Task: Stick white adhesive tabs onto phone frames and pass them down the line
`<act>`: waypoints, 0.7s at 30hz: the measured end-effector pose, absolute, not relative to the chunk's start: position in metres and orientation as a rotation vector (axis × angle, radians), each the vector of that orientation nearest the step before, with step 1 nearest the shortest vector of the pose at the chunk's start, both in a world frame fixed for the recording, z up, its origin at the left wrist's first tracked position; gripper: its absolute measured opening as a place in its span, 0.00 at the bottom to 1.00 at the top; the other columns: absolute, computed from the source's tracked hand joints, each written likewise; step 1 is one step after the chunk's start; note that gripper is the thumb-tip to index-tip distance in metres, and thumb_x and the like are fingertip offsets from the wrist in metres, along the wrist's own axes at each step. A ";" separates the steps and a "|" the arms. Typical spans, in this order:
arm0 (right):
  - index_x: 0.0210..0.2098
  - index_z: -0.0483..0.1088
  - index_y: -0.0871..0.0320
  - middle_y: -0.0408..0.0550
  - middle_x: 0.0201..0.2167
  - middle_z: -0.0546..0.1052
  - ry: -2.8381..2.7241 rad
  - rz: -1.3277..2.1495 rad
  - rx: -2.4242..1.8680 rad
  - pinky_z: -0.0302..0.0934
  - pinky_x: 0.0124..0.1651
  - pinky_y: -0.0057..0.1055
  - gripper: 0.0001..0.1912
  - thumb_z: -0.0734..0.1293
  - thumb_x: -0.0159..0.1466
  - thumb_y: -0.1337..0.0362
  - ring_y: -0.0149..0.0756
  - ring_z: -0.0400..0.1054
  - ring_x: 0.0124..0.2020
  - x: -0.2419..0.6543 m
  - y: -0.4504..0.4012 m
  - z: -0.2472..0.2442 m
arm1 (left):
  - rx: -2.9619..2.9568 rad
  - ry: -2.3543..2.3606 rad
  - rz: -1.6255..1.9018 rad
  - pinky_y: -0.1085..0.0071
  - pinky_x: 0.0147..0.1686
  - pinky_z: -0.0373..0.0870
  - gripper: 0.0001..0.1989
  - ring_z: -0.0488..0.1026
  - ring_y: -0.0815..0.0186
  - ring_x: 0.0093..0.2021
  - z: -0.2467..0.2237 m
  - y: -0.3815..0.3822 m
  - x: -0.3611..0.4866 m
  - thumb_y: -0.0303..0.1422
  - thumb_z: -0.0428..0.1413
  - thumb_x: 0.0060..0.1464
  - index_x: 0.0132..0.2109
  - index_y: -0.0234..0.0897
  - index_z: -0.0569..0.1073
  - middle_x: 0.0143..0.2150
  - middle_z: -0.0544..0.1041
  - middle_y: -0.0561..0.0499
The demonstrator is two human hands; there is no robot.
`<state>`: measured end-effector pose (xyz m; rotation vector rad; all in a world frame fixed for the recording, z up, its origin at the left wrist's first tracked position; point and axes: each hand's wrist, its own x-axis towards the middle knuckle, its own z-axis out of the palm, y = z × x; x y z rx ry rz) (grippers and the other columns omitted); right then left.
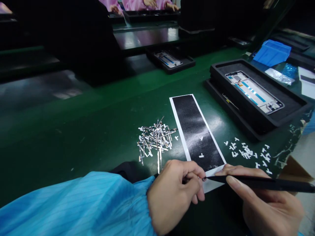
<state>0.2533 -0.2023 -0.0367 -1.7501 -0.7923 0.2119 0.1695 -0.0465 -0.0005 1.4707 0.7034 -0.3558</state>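
My right hand [268, 196] grips a pair of black pointed tweezers [256, 183], their tip reaching left to the fingertips of my left hand [177, 193]. Those left fingers are pinched together; a tiny piece may be between them, too small to name. Both hands are over the near end of a white-edged sheet with a black ribbed strip [190, 118]. Two small white T-shaped bits lie on that strip. Left of the sheet is a loose pile of thin silvery metal strips [156, 137]. Several white bits [246, 152] are scattered to its right.
A black foam tray [256, 121] at the right holds a phone frame [256, 91] with blue strips. Farther back sits another tray [182, 67] with a similar frame. A blue container [272, 52] stands at the far right. Across the bench, people in pink sleeves [137, 5] are partly visible.
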 end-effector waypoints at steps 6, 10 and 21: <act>0.33 0.74 0.52 0.38 0.31 0.77 -0.750 0.207 -1.750 0.67 0.41 0.17 0.03 0.70 0.59 0.65 0.30 0.73 0.34 0.252 -0.202 -0.036 | 1.432 0.712 -0.354 0.77 0.27 0.63 0.09 0.67 0.72 0.22 0.000 -0.046 0.171 0.19 0.49 0.49 0.28 0.32 0.71 0.19 0.72 0.56; 0.33 0.75 0.53 0.39 0.31 0.78 -0.746 0.219 -1.715 0.68 0.38 0.18 0.04 0.70 0.58 0.67 0.32 0.74 0.33 0.252 -0.204 -0.035 | 1.396 0.712 -0.369 0.77 0.26 0.62 0.07 0.65 0.73 0.21 0.001 -0.046 0.172 0.23 0.52 0.51 0.27 0.31 0.72 0.18 0.71 0.55; 0.38 0.71 0.53 0.41 0.32 0.75 -0.805 0.094 -1.556 0.64 0.41 0.26 0.10 0.64 0.61 0.74 0.32 0.70 0.37 0.231 -0.184 -0.035 | 1.763 0.594 0.046 0.76 0.28 0.61 0.09 0.68 0.71 0.27 -0.002 -0.037 0.161 0.33 0.53 0.49 0.25 0.37 0.74 0.24 0.74 0.55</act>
